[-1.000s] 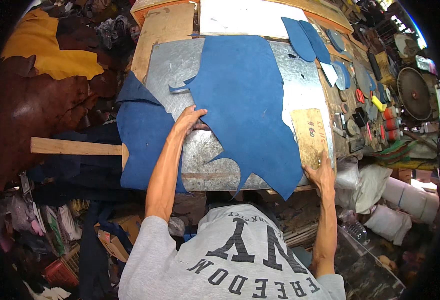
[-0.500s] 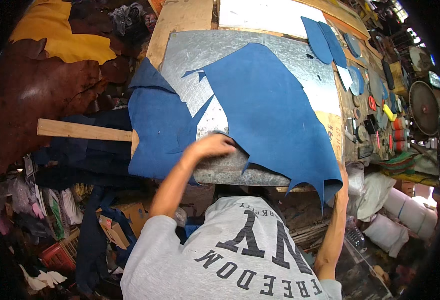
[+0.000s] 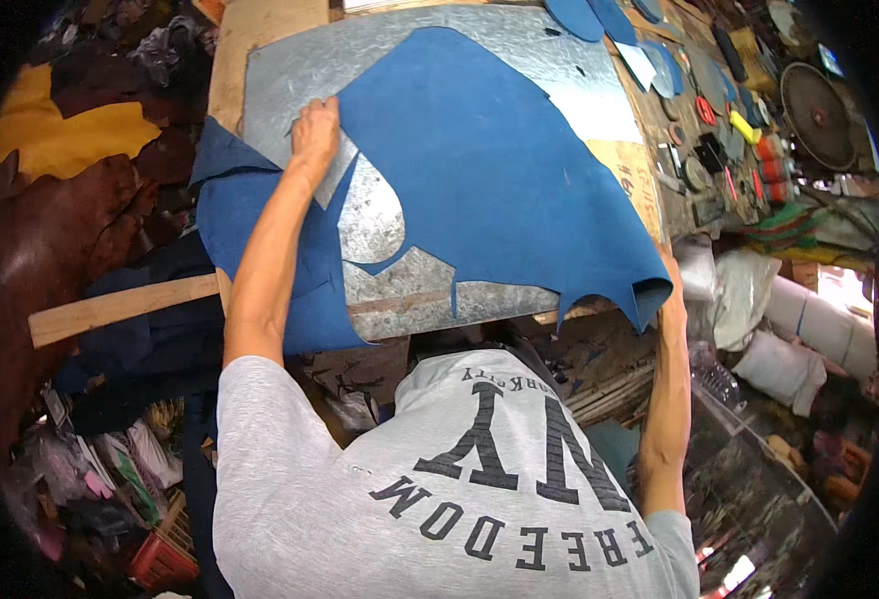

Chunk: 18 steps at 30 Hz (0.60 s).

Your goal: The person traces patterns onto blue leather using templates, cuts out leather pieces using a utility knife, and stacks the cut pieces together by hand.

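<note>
A large blue leather sheet with a ragged near edge lies over a scratched metal plate. My left hand is closed on its far left edge, the fingers curled down. Beside that arm, a second blue leather piece hangs partly off the plate's left side, its upper corner folded over. Between the two, a rounded gap bares the metal. My right hand is against the sheet's curled right edge, and the leather hides its fingers.
At the right, a worn bench holds several cut blue shapes, red-handled scissors, a yellow tool, thread spools and a round fan-like disc. A wooden bar juts out left, near brown leather and yellow leather.
My left hand has gone from the sheet's near edge to its far left edge and closed there. The rounded gap shows more fully. My right hand stays at the curled edge; the view has shifted.
</note>
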Available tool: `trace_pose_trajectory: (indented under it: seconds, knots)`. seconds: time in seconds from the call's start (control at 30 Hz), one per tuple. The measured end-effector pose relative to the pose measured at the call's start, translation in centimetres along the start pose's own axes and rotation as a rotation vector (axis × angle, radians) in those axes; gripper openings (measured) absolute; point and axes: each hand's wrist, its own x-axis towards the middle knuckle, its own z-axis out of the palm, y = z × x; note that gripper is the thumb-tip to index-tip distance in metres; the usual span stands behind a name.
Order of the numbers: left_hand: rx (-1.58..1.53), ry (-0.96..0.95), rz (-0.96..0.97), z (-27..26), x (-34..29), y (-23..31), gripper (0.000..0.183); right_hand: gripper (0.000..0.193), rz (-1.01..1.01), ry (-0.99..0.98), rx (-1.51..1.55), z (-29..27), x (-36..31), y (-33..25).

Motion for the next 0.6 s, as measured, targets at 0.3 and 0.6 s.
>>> trace_pose_trajectory:
  seconds: [0.3,0.6]
  knots:
    - [-0.475,-0.390,-0.148,-6.8,-3.7,3.4,0.034,0.046,0.043,0.012,-0.069,0.9,0.1,1.6]
    - [-1.040,-0.921,0.518,-12.0,-25.2,23.9,0.030,0.052,0.119,-0.064,-0.117,-0.6,0.1,-1.7]
